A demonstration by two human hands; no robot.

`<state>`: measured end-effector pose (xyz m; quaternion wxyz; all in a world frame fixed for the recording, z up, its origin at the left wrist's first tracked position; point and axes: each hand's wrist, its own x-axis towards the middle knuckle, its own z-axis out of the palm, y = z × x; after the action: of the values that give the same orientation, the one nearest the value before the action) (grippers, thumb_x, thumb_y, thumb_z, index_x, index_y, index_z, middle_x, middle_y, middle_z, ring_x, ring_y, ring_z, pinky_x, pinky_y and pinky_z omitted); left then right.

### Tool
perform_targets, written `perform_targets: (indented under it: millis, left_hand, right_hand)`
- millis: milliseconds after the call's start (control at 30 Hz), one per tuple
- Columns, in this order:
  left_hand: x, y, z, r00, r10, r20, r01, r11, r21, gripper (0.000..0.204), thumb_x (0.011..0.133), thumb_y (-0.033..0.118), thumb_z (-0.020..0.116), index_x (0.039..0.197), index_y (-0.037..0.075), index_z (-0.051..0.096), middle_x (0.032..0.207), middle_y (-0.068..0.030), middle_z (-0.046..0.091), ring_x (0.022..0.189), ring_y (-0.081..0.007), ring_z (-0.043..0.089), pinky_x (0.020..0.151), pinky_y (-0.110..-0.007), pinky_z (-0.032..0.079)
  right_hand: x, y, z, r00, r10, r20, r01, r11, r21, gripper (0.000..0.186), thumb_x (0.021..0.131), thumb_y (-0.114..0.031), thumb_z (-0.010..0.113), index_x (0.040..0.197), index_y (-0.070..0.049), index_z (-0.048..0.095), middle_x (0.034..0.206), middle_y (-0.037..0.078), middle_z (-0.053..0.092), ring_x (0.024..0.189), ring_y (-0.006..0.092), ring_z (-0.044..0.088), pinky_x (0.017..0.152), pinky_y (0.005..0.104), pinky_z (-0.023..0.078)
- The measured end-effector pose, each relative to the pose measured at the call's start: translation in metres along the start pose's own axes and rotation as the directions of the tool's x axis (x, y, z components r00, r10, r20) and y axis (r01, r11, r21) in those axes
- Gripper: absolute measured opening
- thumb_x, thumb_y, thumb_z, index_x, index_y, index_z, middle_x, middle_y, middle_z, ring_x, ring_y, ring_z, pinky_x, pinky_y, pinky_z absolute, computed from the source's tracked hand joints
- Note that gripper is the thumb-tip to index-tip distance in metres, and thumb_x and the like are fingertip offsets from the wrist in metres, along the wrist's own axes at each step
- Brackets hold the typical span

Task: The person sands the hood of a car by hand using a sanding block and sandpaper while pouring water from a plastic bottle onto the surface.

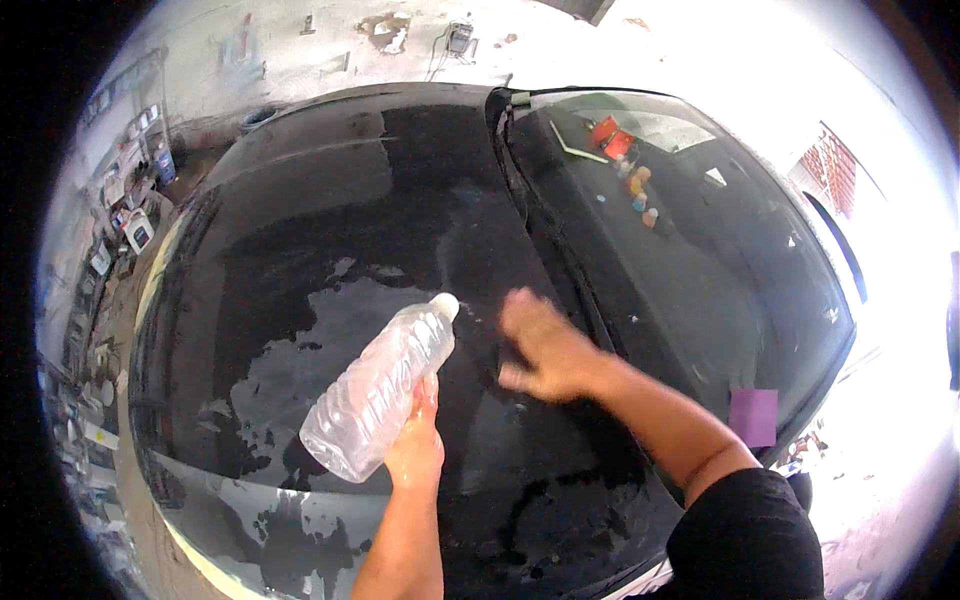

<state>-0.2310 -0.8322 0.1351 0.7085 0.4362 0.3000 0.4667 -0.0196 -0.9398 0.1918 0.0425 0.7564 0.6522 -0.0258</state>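
Note:
My left hand (418,440) is closed round a clear, ribbed plastic bottle (375,395) with a white cap end. The bottle is tilted, its neck pointing up and to the right, above a black car hood (330,230). Wet patches and streaks of water spread over the hood below and left of the bottle. To the right of the bottle's neck, my right hand (545,350) hovers over or touches the hood; which one I cannot tell. It holds nothing visible, its thumb is apart from the stretched fingers, and motion blurs it slightly.
The windshield (690,260) lies to the right, with a purple square sheet (753,417) at its lower corner. Small colourful figures (640,190) show behind the glass. Shelves cluttered with bottles and containers (138,230) line the left. A pale wall (350,45) stands beyond the car.

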Motion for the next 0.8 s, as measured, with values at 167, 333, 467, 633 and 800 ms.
perform_targets:
  millis: [167, 333, 467, 633, 800]
  left_hand:
    - [-0.009, -0.012, 0.022, 0.986, 0.154, -0.061, -0.155, 0.988, -0.011, 0.027, 0.090, 0.005, 0.067, 0.113, -0.004, 0.058, 0.102, -0.0115, 0.066, 0.087, -0.0206, 0.065, 0.083, -0.033, 0.053]
    - [0.003, -0.012, -0.005, 0.981, 0.168, -0.100, -0.135, 0.952, 0.275, 0.024, 0.089, 0.001, 0.064, 0.111, -0.006, 0.058, 0.101, -0.0125, 0.067, 0.088, -0.0203, 0.065, 0.081, -0.032, 0.054]
    - [0.004, -0.003, 0.000, 0.968, 0.125, -0.220, -0.147, 0.985, -0.090, 0.026, 0.088, 0.001, 0.066, 0.112, -0.005, 0.058, 0.101, -0.0136, 0.066, 0.087, -0.0205, 0.065, 0.081, -0.032, 0.054]
    - [0.001, -0.028, 0.003, 0.914, 0.404, 0.022, -0.371, 0.815, 0.445, 0.030, 0.088, 0.000, 0.066, 0.115, -0.005, 0.056, 0.102, -0.0137, 0.066, 0.087, -0.0212, 0.066, 0.080, -0.032, 0.054]
    - [0.002, -0.016, -0.006, 0.958, 0.236, -0.164, -0.207, 0.963, 0.173, 0.028, 0.089, -0.002, 0.064, 0.115, -0.005, 0.055, 0.102, -0.0132, 0.066, 0.086, -0.0209, 0.066, 0.080, -0.032, 0.054]
  right_hand:
    - [0.123, 0.072, -0.027, 0.866, 0.500, -0.024, -0.500, 0.866, 0.010, 0.085, 0.090, -0.064, 0.048, 0.128, 0.012, 0.050, 0.140, 0.027, 0.043, 0.135, 0.0375, 0.036, 0.111, 0.0440, 0.031]
    - [0.102, -0.022, 0.025, 0.997, 0.031, -0.072, -0.037, 0.996, -0.082, 0.094, 0.092, -0.062, 0.042, 0.145, 0.013, 0.025, 0.155, 0.031, 0.019, 0.147, 0.0404, 0.013, 0.120, 0.0470, 0.011]
    - [0.009, -0.036, -0.007, 1.000, -0.016, 0.003, 0.016, 0.997, 0.077, 0.092, 0.088, -0.057, 0.054, 0.143, 0.013, 0.030, 0.153, 0.034, 0.020, 0.146, 0.0434, 0.014, 0.120, 0.0485, 0.014]
    - [0.124, 0.070, -0.023, 0.893, 0.444, -0.070, -0.445, 0.895, -0.012, 0.078, 0.090, -0.062, 0.049, 0.119, 0.010, 0.059, 0.135, 0.025, 0.050, 0.131, 0.0377, 0.044, 0.108, 0.0449, 0.037]
    - [0.136, -0.022, 0.031, 0.997, 0.001, -0.079, -0.017, 0.981, -0.192, 0.081, 0.096, -0.050, 0.043, 0.143, 0.013, 0.027, 0.152, 0.033, 0.023, 0.145, 0.0437, 0.018, 0.119, 0.0496, 0.016]
